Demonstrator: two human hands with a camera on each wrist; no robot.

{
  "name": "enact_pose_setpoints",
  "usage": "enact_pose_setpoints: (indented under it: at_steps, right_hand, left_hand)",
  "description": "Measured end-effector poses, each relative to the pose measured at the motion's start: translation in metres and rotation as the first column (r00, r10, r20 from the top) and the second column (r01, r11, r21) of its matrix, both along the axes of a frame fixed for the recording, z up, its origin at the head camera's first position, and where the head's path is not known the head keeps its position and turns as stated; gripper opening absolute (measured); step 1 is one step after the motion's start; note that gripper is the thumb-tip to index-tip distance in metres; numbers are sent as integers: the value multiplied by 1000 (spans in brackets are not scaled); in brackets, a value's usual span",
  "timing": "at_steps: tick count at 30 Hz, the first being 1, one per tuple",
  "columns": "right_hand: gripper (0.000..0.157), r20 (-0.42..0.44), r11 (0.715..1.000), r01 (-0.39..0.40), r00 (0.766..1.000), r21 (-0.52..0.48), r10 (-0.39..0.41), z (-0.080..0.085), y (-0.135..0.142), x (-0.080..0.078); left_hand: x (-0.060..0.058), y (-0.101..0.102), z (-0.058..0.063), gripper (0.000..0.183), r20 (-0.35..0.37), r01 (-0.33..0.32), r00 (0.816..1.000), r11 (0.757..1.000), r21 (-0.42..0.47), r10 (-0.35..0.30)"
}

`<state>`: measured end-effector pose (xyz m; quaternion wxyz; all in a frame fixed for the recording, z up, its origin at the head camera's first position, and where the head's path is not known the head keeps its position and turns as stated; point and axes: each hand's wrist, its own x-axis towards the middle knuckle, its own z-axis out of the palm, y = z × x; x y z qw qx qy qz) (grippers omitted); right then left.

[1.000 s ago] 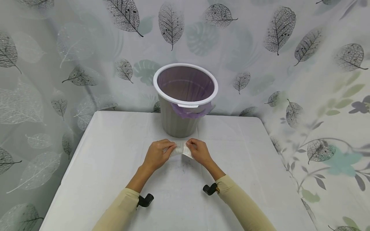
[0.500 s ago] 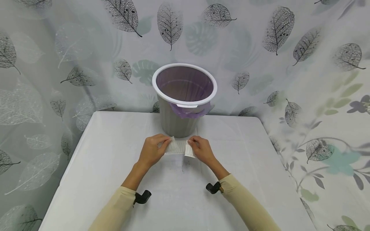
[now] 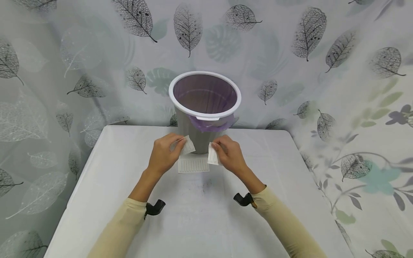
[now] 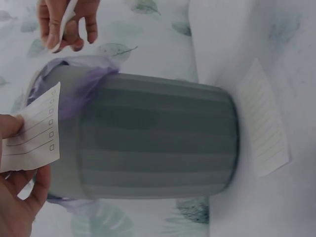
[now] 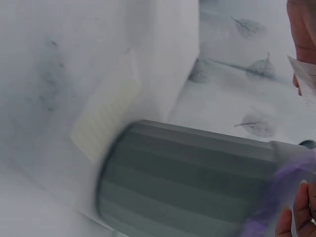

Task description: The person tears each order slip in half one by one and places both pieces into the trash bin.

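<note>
My left hand [image 3: 164,152] pinches a small piece of lined paper [image 3: 188,146] between thumb and fingers. Its row of printed checkboxes shows in the left wrist view, on the same paper piece [image 4: 37,131]. Apart from it, my right hand [image 3: 230,154] pinches a second lined paper piece [image 3: 213,156]. Both hands are raised in front of a grey bin [image 3: 202,143]. Below and between them, a strip of lined paper [image 3: 193,166] lies flat on the table near the bin's base. In the right wrist view only some fingertips [image 5: 302,207] of the right hand show.
The bin has a white rim [image 3: 206,116] and a purple liner [image 3: 213,125] folded over its front. It stands at the back of the white-covered table [image 3: 129,154]. A leaf-patterned curtain [image 3: 106,64] hangs behind and at both sides. Faint dark marks [image 3: 206,185] spot the cloth.
Both hands have risen toward the bin and moved apart, each carrying its paper piece. The paper strip on the table, earlier mostly covered by hands and paper, now shows fully.
</note>
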<state>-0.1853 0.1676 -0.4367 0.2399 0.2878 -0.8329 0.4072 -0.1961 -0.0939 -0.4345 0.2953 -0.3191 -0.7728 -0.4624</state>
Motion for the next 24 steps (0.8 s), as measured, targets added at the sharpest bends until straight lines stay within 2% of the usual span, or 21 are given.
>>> enact_pose_setpoints:
  at_steps: [8, 14, 18, 24]
  right_hand:
    - [3, -138, 996, -31, 990, -80, 20, 60, 1, -15]
    - [5, -217, 995, -21, 976, -102, -2, 98, 1, -37]
    - [8, -274, 996, 5, 961, -87, -29, 113, 0, -50]
    - [11, -307, 997, 29, 950, -75, -51, 122, -4, -64]
  left_hand:
    - [-16, -3, 39, 8, -92, -23, 995, 1000, -10, 22]
    - [-35, -1, 69, 10, -150, -14, 989, 1000, -14, 11]
    - [-48, 4, 82, 13, -169, -16, 986, 1000, -14, 13]
    - [-62, 10, 93, 13, -188, -15, 982, 1000, -4, 14]
